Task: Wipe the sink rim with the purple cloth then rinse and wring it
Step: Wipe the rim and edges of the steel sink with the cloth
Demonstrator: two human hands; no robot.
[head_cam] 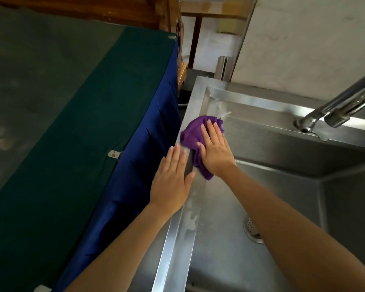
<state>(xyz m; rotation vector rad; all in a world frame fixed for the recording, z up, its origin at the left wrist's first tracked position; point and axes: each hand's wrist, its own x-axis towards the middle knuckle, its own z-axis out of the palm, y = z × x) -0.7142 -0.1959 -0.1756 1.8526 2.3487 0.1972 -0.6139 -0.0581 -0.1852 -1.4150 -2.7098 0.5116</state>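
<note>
The right hand [216,151] presses flat, fingers spread, on the purple cloth [195,137] atop the sink rim [177,234]; the left hand [171,182] rests open-palmed on the rim just beside it.

A big flat surface [51,106] fills the left side. It has a dark green cover [76,123] on top, and a blue cloth [148,114] hangs down its right edge. Behind the surface stands a piece of brown carved wood furniture [160,13]; it may be a bed frame or a chair, but it is too dark to tell. To the right of the surface, far back, is a pale wall [303,39] with gray marks. A metal pole [246,36] runs up along the wall's left edge. Soft light falls on the wall.
</note>
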